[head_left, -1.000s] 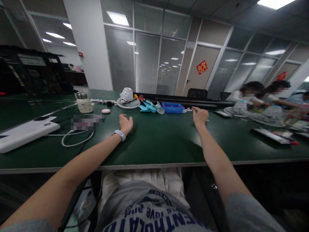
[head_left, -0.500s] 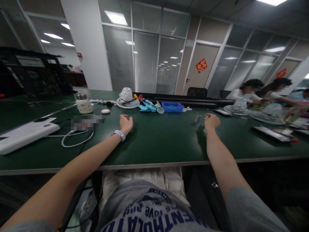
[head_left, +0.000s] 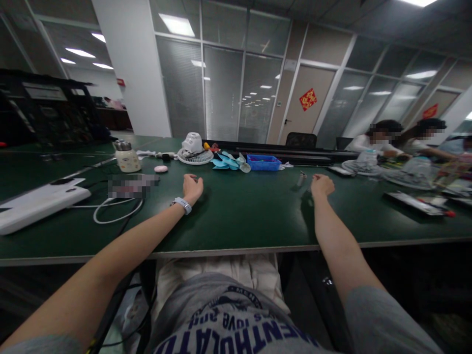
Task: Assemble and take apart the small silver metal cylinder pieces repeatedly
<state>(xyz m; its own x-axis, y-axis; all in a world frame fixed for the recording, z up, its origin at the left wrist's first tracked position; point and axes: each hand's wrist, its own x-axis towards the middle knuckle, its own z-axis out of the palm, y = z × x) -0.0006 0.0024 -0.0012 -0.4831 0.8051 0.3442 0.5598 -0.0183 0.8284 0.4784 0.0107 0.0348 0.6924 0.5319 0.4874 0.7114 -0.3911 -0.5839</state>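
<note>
My left hand (head_left: 192, 189), with a pale watch on its wrist, is held over the left middle of the green table (head_left: 239, 221). Its fingers curl loosely, with a gap to the thumb and nothing seen between them. Farther right, my right hand (head_left: 322, 186) is turned inward, its fingers bent but apart; its palm side is partly hidden. Just left of it stands a small metallic cylinder-like piece (head_left: 301, 179), apart from the fingers. Beyond my left hand lie a white fan part (head_left: 192, 143) with a round grille (head_left: 195, 157) and blue fan blades (head_left: 228, 162).
A blue bin (head_left: 263, 162) sits behind, beside dark long bars (head_left: 287, 153). To the left are a patterned bottle (head_left: 127, 158), a pink oval object (head_left: 161, 169), a white cable (head_left: 118, 216) and a white device (head_left: 44, 209). Two people work at the right, near a tray (head_left: 415, 203).
My right hand shifts very slightly left. The view tilts a little; my left hand and the table items otherwise stay put.
</note>
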